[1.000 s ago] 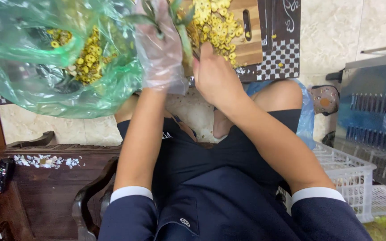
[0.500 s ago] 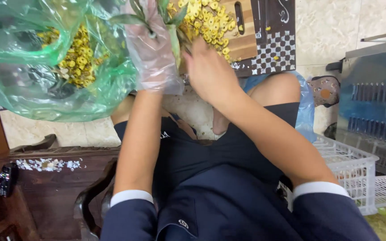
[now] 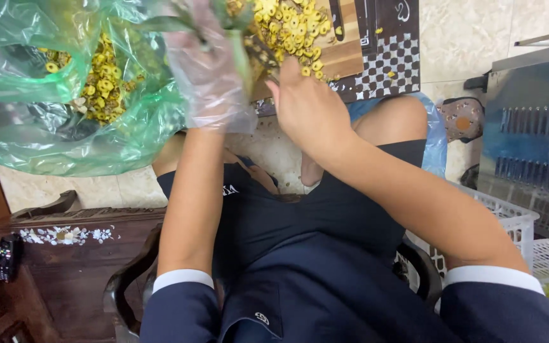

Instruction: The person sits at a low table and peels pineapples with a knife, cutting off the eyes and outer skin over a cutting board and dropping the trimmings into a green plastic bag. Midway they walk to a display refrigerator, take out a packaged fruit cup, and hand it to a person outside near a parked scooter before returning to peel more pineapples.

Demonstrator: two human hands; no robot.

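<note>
Left hand (image 3: pixel 210 76), in a thin clear plastic glove, is closed around a bunch of green stems (image 3: pixel 239 44) with small yellow flower heads. Right hand (image 3: pixel 306 105), bare, is pinched at the same bunch just right of the left; what sits between its fingertips is hidden behind the hand. Something dark and thin pokes out there, maybe a blade, can't tell.

Judgement on doing it well: keep the left grip firm and low on the stems so the heads stay exposed, work the right hand close to the heads, and keep both hands above the cutting board (image 3: pixel 344 44) so loose pieces land on the yellow flower pile (image 3: pixel 290 25) just beyond the right hand, not on the floor.

Packages:
- Green plastic bag (image 3: pixel 65 127), translucent, crumpled, open, directly left of the left hand; more yellow heads visible through it.
- White plastic crate (image 3: pixel 509 222), lattice walls, outside the right forearm.
- Blue slotted crate (image 3: pixel 532 133), further right.
- Black-and-white checkered mat (image 3: pixel 389 67) under the board.

No readable labels or signs in view.
</note>
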